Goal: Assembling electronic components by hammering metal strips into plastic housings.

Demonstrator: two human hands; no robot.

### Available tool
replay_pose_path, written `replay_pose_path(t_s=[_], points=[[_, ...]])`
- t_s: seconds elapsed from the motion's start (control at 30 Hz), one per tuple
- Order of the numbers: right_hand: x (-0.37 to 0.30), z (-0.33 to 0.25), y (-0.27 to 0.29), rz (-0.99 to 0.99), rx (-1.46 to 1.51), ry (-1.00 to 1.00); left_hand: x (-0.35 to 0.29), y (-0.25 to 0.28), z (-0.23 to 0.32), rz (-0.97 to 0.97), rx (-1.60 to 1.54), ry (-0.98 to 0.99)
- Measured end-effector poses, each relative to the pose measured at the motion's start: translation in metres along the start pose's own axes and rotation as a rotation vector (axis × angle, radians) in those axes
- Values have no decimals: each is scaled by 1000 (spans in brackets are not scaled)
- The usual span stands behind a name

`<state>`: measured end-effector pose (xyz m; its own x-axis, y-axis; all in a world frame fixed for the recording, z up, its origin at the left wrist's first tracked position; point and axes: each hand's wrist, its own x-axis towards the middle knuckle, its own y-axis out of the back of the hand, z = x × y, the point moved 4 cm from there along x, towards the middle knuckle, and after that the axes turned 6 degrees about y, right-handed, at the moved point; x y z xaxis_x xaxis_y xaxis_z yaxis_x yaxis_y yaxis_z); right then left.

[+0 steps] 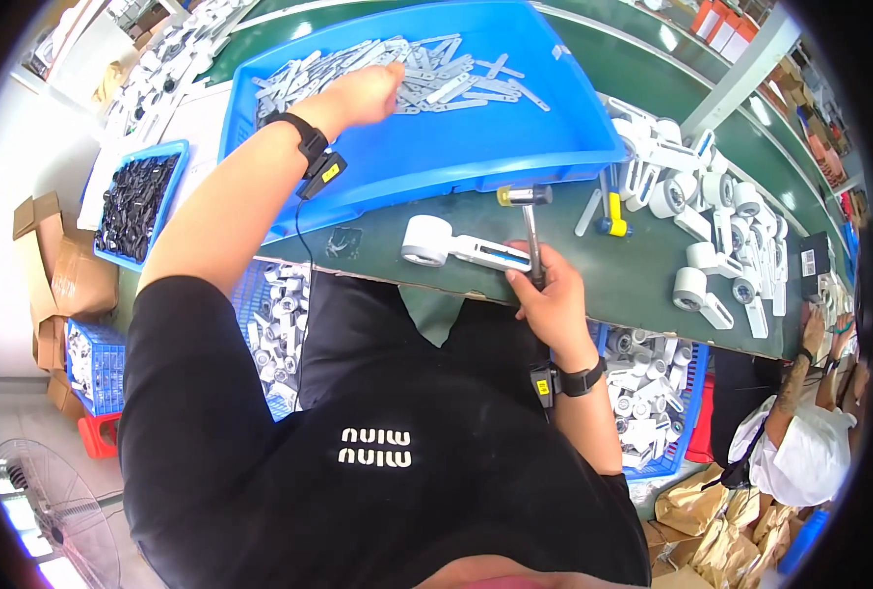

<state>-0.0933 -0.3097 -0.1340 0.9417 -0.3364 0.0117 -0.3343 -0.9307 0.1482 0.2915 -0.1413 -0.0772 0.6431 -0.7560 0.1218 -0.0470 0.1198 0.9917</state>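
My left hand (366, 95) reaches into a large blue tray (377, 162), over a pile of flat grey strips (476, 83). Its fingers are curled together at the pile; whatever is between them is hidden. My right hand (557, 302) grips the handle of a small hammer (531, 224) with a yellow and dark double-faced head pointing up. Just beside it on the green bench lies a white part (426, 240) with a round cup-like head and a slotted arm. The arm's tip meets the hammer handle, and I cannot tell whether my fingers touch it.
Several white round-headed parts (689, 285) are heaped on the bench (613, 280) at right, near a yellow-handled tool (614, 216). A blue tray of black pieces (142, 201) stands at left. Blue crates of white parts (642, 402) sit below the bench. Another person's arm (794, 383) shows at far right.
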Motion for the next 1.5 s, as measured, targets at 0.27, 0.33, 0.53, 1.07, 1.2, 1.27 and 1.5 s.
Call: replay_pose_path(t_s=[0.27, 0.33, 0.53, 1.07, 1.2, 1.27, 1.5], points=[[-5, 1, 1, 9, -30, 24, -5, -22, 10, -43, 100, -7], [-4, 5, 2, 5, -5, 105, -13, -4, 19, 19, -37, -32], [-11, 9, 5, 356, -174, 267, -89, 98, 107, 445, -1021, -111], [-26, -15, -31, 160, 722, 47, -191, -11, 226, 567, -1596, -105], [-25, -21, -3, 326, 204, 58, -190, -4, 197, 666, -1136, -103], [-23, -19, 11, 298, 164, 2, -189, -9, 190, 602, -809, -178], [-7, -18, 11, 240, -185, -12, -185, -8, 193, 429, -743, -256]])
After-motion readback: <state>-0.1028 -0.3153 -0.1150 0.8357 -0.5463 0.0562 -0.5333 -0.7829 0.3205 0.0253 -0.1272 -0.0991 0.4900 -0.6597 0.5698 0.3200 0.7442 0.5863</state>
